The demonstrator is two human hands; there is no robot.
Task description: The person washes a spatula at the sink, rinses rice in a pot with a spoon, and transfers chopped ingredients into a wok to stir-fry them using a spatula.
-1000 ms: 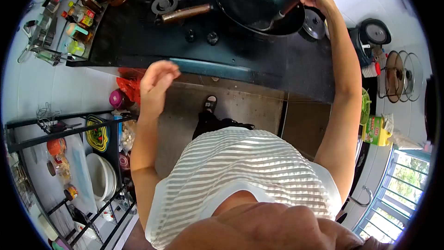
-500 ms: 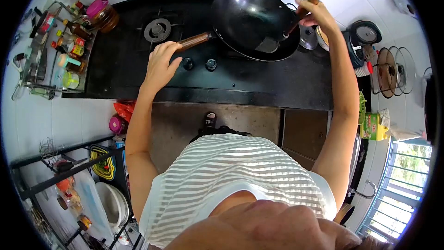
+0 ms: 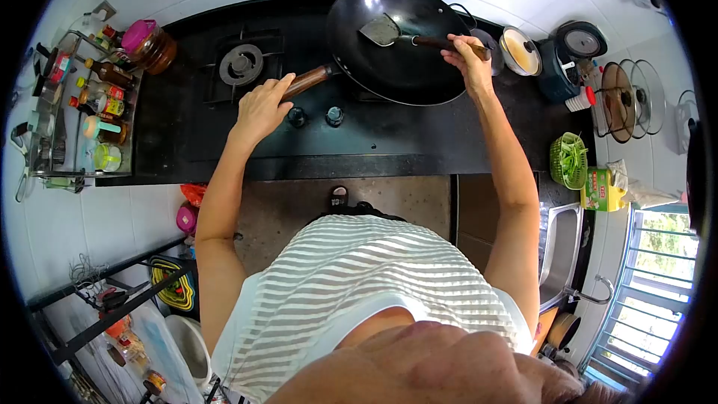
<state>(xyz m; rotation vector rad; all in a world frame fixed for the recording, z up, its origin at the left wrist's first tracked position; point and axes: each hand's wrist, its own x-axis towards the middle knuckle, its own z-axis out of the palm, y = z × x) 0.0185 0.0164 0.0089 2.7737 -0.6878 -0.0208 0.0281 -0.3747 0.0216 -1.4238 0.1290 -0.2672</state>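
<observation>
A large dark wok (image 3: 419, 11) sits over the right side of the black stove. My left hand (image 3: 263, 108) is closed around the end of its brown wooden handle (image 3: 308, 81). My right hand (image 3: 471, 58) grips a spatula (image 3: 380, 31) by its dark wooden handle, palm side partly showing. The spatula's metal blade lies inside the wok toward the upper left of the bowl, its shaft crossing the bowl to the right. Some of the right rim is hidden behind my right hand.
A bare gas burner (image 3: 241, 65) is left of the wok, with control knobs (image 3: 333, 115) in front. Sauce bottles fill a rack (image 3: 120, 157) at left. At right stand a lidded pot (image 3: 519, 52), a green basket of vegetables (image 3: 570, 161) and a sink (image 3: 559, 247).
My right hand has come down and left, and the spatula blade has swung from the wok's near right part to its far left part. My left hand stays on the wok handle.
</observation>
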